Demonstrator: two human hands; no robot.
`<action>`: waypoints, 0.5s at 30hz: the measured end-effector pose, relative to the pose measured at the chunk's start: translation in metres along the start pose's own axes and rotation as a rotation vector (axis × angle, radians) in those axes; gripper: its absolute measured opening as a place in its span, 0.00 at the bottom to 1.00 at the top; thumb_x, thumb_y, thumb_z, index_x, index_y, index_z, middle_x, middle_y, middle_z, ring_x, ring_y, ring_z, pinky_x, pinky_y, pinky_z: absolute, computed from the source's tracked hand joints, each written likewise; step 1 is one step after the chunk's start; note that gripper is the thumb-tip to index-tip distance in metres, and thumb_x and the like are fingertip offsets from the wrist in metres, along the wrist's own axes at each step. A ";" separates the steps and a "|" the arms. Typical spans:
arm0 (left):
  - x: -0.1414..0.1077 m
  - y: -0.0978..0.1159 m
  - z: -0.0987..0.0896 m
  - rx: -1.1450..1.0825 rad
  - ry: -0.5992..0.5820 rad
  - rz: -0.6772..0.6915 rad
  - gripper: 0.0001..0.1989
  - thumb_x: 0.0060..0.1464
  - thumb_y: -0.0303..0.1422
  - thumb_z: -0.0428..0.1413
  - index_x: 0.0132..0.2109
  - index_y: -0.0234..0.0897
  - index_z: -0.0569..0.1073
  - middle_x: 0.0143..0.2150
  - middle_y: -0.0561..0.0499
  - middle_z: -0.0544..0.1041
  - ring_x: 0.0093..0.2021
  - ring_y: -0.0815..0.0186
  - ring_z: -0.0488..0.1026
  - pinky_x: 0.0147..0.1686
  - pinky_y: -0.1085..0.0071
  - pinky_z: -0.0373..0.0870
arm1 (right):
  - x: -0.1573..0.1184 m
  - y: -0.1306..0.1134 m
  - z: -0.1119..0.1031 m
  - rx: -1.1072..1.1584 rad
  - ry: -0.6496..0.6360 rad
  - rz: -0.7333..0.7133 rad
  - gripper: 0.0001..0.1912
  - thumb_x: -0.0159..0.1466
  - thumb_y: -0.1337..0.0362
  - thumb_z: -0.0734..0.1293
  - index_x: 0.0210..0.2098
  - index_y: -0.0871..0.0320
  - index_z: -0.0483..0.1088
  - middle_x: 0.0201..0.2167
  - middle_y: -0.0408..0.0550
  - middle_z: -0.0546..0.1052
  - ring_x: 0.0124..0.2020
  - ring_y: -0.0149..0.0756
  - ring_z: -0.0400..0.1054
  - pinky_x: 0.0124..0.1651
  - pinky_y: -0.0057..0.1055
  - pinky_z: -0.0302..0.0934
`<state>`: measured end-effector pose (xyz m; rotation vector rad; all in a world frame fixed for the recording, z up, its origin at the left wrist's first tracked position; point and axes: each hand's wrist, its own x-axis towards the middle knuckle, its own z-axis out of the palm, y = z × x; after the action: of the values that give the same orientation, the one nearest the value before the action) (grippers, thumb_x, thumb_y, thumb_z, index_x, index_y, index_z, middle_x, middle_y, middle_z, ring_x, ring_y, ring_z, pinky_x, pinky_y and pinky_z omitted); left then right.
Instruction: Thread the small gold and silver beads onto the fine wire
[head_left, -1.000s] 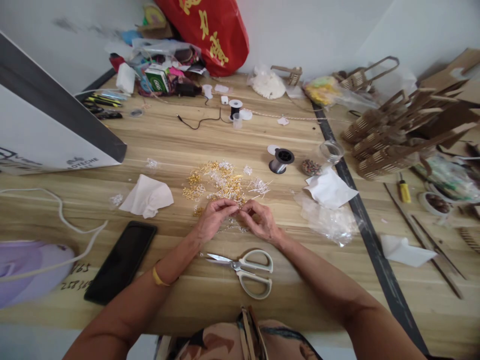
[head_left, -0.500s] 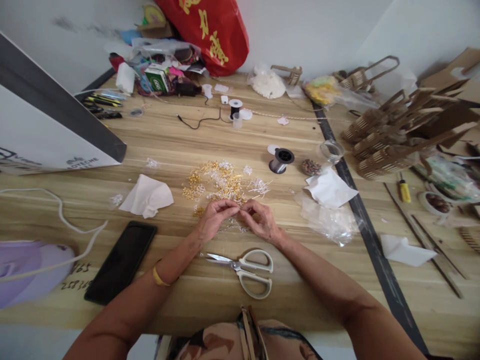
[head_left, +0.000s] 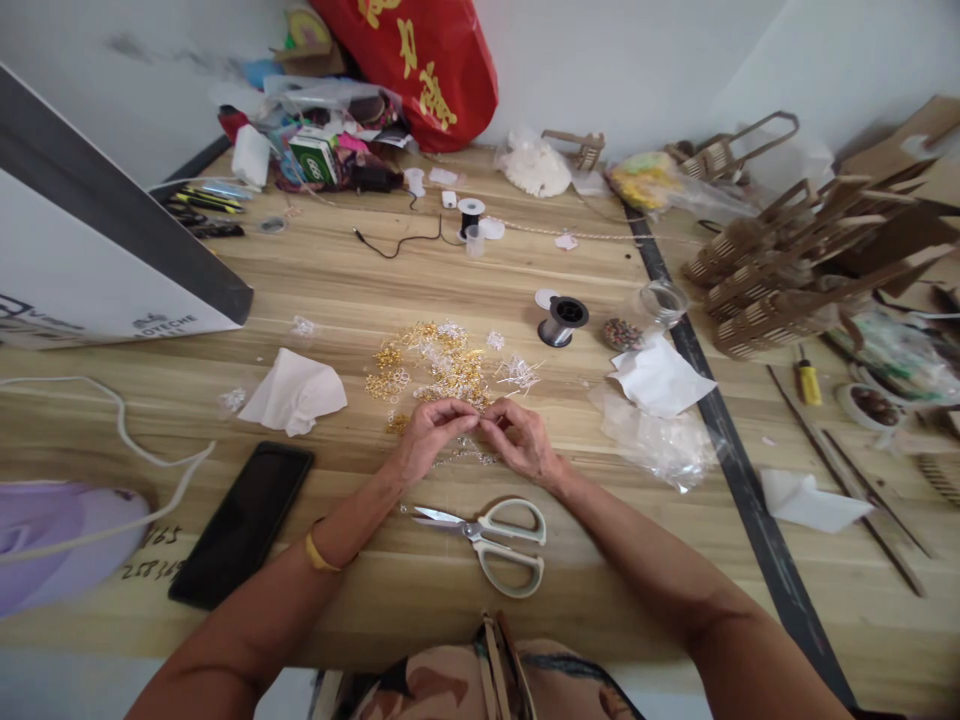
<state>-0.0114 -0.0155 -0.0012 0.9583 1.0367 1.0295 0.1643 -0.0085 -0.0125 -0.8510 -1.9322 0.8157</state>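
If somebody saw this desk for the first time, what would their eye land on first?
Probably the big red bag at the top of the view. Next, the heap of gold and silvery bits near the middle, where the left hand and right hand bring their fingertips close together at its near edge. Then the scissors, lying between the forearms.

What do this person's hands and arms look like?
The left hand and right hand are bare, without gloves. No sleeves show on either arm. A thin yellow band sits around the left forearm, and I can't make out any rings.
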 end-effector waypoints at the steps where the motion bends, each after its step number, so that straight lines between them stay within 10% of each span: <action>1: 0.000 0.001 0.000 0.008 0.002 0.000 0.10 0.41 0.35 0.67 0.32 0.34 0.79 0.29 0.52 0.78 0.32 0.68 0.71 0.36 0.73 0.66 | 0.000 0.000 0.000 -0.004 0.001 -0.003 0.06 0.67 0.62 0.62 0.35 0.58 0.66 0.27 0.45 0.73 0.24 0.28 0.65 0.26 0.25 0.60; 15: -0.002 0.009 0.003 0.084 0.018 0.028 0.10 0.41 0.36 0.67 0.30 0.34 0.79 0.28 0.51 0.78 0.31 0.67 0.71 0.36 0.71 0.68 | 0.000 0.000 0.000 -0.001 0.014 0.000 0.07 0.67 0.61 0.62 0.35 0.58 0.66 0.26 0.44 0.72 0.23 0.28 0.64 0.25 0.26 0.60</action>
<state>-0.0107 -0.0154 0.0082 1.0360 1.0905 1.0259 0.1639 -0.0086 -0.0124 -0.8555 -1.9209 0.8073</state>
